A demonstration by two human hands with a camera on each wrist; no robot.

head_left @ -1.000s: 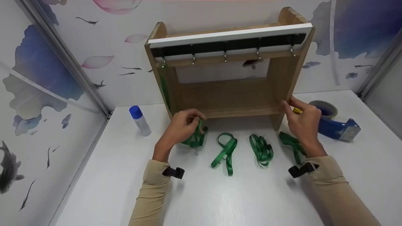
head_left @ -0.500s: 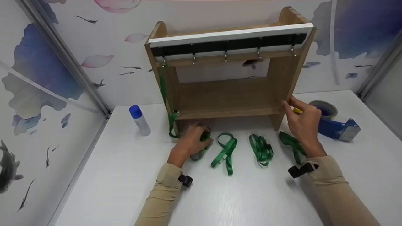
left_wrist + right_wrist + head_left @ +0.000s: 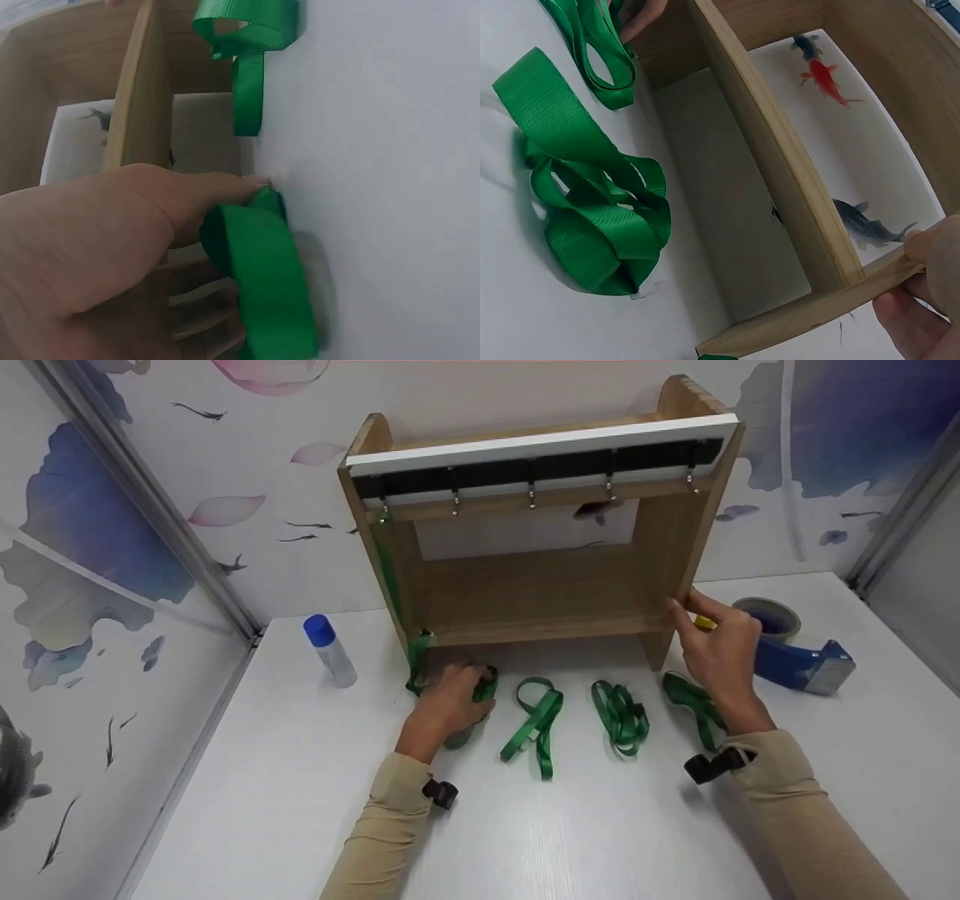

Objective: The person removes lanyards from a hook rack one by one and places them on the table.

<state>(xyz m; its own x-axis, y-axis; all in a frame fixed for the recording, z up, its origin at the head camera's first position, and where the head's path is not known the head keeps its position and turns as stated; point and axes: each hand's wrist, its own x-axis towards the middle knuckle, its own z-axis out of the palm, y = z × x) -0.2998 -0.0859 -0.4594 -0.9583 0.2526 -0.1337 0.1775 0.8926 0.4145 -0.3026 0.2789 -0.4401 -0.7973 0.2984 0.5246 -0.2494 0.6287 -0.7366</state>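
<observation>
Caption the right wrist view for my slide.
A right hand pinching the side panel of a wooden shelf unit, with bunched green ribbon on the white tabletop.

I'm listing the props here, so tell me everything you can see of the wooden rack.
The wooden rack looks like light-brown, grained wood: two side panels, a long board low between them, and an open back showing the wall. Across its upper front run a white strip and a black band, with five metal hooks in a row. It stands upright on the white table. A green ribbon hangs from the leftmost hook. The right hand pinches the right panel's edge.
</observation>
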